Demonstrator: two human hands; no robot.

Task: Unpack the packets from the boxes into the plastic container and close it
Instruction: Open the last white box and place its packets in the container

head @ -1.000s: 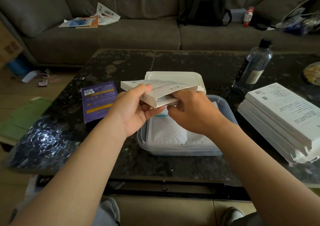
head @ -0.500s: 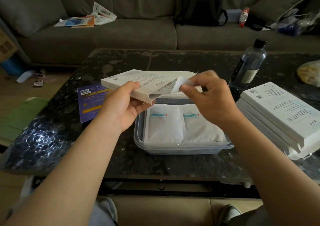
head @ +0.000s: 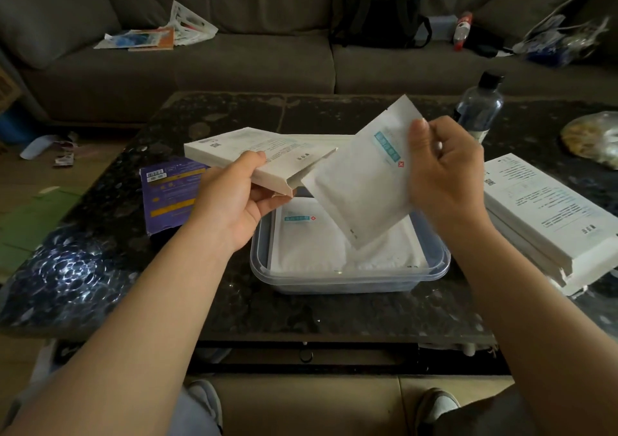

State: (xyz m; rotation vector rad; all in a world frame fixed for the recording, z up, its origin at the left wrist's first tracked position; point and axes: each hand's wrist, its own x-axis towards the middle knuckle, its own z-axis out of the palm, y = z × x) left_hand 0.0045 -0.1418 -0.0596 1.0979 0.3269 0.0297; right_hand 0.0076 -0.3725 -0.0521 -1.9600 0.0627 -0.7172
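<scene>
Progress looks partial: packets (head: 304, 235) lie in the plastic container (head: 351, 280), and the right hand (head: 444, 174) pinches another packet (head: 361, 181) above it, clear of the open box (head: 254, 151) that the left hand (head: 234, 201) grips. A stack of boxes (head: 548, 215) right of the container waits; the lid (head: 331, 138) behind it is off.

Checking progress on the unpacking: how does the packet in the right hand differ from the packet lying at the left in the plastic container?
The held packet is tilted in the air above the plastic container, pinched by the right hand; the lying packet rests flat inside it. The held packet's teal label slants; the lying packet's runs level. Both are white with a teal label and a red mark.
</scene>
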